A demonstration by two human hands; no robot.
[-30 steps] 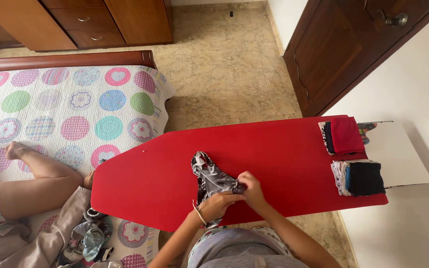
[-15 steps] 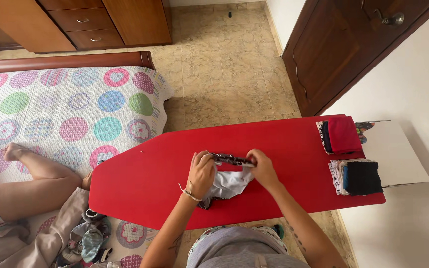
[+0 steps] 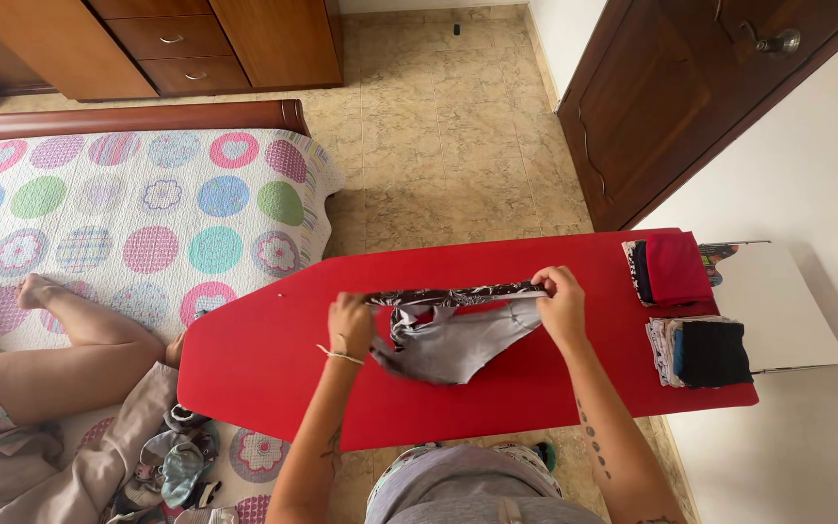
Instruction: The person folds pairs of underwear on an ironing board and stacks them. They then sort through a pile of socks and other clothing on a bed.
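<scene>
The step in hand is judged to be the spreading of a small garment (image 3: 453, 335) before it is folded. The left hand (image 3: 351, 325) and the right hand (image 3: 563, 303) each pinch one end of the garment's patterned black-and-white waistband, which runs taut and nearly level between them. The garment lies over the middle of the red ironing board (image 3: 273, 374), which serves as the table; its grey body hangs slack below the band and narrows to a crumpled point near the left hand. The fabric looks thin, soft and slightly glossy, with loose wrinkles. The next move appears to call for laying the body flat on the board and smoothing it, with both ends kept level so that the edges meet squarely. Two stacks of folded items, a red-topped stack (image 3: 669, 266) and a dark-topped stack (image 3: 702, 351), sit at the board's right end, well apart from the hands.
</scene>
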